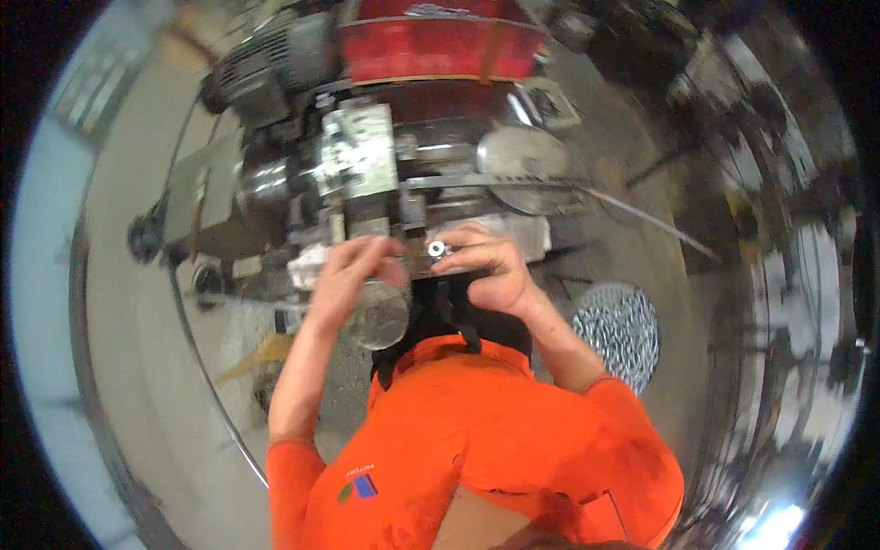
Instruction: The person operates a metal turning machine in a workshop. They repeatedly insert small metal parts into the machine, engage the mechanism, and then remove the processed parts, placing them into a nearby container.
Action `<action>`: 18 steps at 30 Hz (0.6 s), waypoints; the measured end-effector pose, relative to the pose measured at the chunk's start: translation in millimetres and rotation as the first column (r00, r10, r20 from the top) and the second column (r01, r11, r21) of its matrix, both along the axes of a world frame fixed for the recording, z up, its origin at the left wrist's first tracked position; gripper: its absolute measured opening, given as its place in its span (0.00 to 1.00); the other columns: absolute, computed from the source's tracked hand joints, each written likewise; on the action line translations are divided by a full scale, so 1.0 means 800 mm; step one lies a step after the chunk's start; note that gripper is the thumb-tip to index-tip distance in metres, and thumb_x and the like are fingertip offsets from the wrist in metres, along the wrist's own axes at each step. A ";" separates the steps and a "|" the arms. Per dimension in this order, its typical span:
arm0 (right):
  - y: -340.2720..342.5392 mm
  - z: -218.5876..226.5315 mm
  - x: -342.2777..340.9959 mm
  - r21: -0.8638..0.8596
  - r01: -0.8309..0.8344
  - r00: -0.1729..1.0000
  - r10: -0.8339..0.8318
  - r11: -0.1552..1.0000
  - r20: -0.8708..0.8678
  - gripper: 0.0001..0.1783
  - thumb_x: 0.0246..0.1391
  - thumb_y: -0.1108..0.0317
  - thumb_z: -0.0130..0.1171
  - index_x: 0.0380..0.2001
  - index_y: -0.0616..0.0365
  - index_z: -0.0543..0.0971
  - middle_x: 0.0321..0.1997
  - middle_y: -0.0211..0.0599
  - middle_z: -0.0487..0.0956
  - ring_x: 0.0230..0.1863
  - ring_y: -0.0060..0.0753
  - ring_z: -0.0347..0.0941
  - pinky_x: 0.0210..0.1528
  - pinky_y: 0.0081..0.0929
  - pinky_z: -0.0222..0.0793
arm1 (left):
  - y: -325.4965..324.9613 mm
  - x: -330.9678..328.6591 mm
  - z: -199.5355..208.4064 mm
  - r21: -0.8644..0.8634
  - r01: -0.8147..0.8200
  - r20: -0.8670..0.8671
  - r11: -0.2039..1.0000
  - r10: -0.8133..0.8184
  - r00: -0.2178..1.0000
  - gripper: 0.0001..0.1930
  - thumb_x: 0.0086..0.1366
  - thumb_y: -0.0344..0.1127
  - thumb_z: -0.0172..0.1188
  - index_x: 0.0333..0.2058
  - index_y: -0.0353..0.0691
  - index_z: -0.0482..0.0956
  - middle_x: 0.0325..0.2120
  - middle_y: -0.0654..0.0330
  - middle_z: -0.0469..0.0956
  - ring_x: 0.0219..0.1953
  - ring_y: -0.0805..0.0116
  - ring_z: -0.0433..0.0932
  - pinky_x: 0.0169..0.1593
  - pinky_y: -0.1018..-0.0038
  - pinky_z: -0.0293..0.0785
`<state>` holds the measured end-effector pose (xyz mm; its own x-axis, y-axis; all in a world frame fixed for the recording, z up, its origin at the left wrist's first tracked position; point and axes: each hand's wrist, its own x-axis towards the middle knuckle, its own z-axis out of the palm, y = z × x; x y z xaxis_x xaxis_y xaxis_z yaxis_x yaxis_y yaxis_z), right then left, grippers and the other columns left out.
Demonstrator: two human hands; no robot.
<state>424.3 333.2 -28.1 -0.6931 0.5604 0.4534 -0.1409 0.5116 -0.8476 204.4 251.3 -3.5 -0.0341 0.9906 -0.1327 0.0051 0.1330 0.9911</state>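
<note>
My right hand (490, 269) pinches a small round metal piece with a dark hole through its middle, perhaps a bushing (437, 248), its end face turned up. Just left of it, my left hand (357, 266) has its fingers curled inward toward the machine; whatever they may hold is hidden. Below the left hand sits a round, greyish, see-through-looking container or disc (379, 316), partly covered by the wrist. In front of both hands stands a machine with a light metal block (359, 151) on top and a long metal bar (495, 181) reaching right.
A round container of many small shiny metal parts (619, 335) stands right of my right forearm. At the back are a red bin (440, 48) and a motor (280, 69). A round metal plate (527, 165) lies beyond the right hand. White cloth (527, 229) lies beside it.
</note>
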 end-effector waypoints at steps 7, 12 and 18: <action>-0.022 0.007 -0.076 0.232 0.044 0.999 -0.042 0.972 -0.014 0.20 0.24 0.71 0.55 0.30 0.57 0.80 0.45 0.42 0.76 0.46 0.47 0.69 0.48 0.35 0.65 | -0.021 0.006 -0.029 0.002 -0.037 0.607 0.999 0.028 0.794 0.18 0.67 0.44 0.46 0.32 0.33 0.74 0.23 0.56 0.77 0.24 0.67 0.77 0.30 0.75 0.73; -0.031 0.027 -0.091 0.417 0.047 0.995 -0.079 0.908 0.059 0.21 0.24 0.70 0.54 0.31 0.60 0.77 0.44 0.44 0.74 0.39 0.47 0.70 0.41 0.34 0.68 | -0.025 -0.016 -0.032 0.098 -0.210 0.266 0.973 0.178 0.947 0.11 0.61 0.37 0.56 0.31 0.32 0.74 0.19 0.61 0.75 0.21 0.73 0.75 0.27 0.76 0.72; -0.014 0.031 -0.110 0.436 -0.145 0.971 0.044 0.888 0.235 0.17 0.24 0.68 0.56 0.27 0.58 0.78 0.38 0.42 0.75 0.35 0.44 0.69 0.37 0.34 0.68 | -0.030 -0.033 -0.005 0.199 -0.225 -0.214 0.954 0.267 0.940 0.11 0.56 0.36 0.63 0.22 0.35 0.76 0.16 0.66 0.74 0.19 0.81 0.70 0.24 0.82 0.65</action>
